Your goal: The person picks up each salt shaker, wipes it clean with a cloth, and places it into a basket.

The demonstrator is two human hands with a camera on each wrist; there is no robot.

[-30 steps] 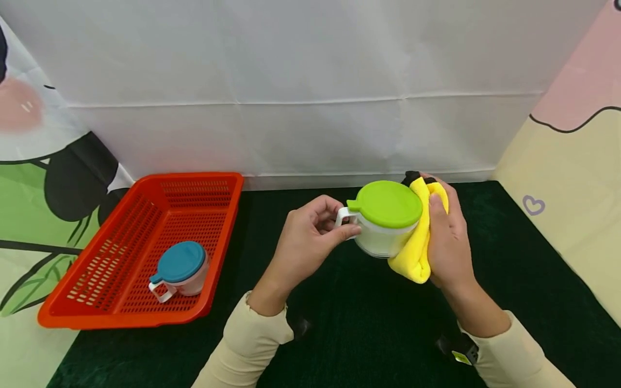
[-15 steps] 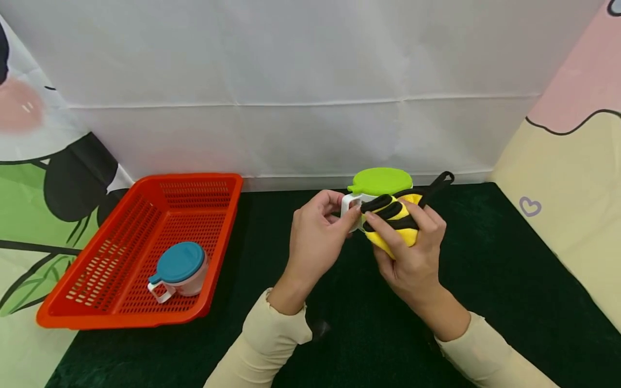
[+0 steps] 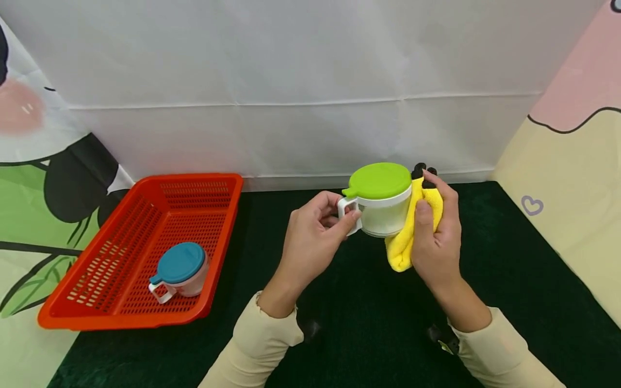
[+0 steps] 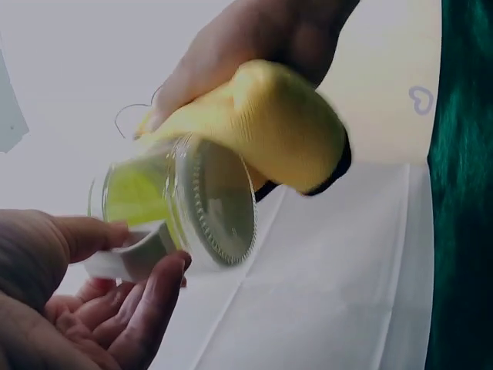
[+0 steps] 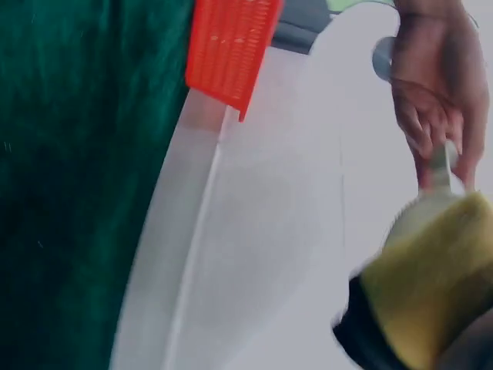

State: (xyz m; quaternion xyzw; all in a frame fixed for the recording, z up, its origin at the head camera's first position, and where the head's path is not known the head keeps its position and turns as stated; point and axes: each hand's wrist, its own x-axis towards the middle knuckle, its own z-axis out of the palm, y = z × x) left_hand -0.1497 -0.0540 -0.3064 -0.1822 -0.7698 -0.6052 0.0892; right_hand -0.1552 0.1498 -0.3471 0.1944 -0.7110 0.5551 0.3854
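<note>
In the head view, my left hand [image 3: 315, 237] pinches the white handle of the green-lidded cup [image 3: 380, 202] and holds it in the air above the dark green table cover [image 3: 485, 280], a little right of the centre of the frame. My right hand [image 3: 434, 231] is closed around the yellow cloth [image 3: 405, 245] and presses it against the right side of the cup; the cloth's black trim shows above my fingers. At the lower left of the frame stands the red basket [image 3: 145, 318], and inside it sits one blue-lidded cup [image 3: 180, 269], upright. I judge that this one is finished and put away, while the green one is only in the middle of its wiping: the cloth covers just one side, and the lid and the handle side are bare.

In the left wrist view, the cup is seen from below, in the middle left, its round base [image 4: 223, 204] turned to the camera. The cloth [image 4: 269, 127] wraps the upper side of it, and my left fingers [image 4: 146, 301] hold the handle at the lower left.

In the right wrist view, all is blurred. The cloth [image 5: 431, 308] fills the lower right corner, my left hand [image 5: 435, 85] is at the upper right, and a corner of the basket [image 5: 231, 46] shows at the top. What remains, I think, is the rest of the wiping and then the basket.
</note>
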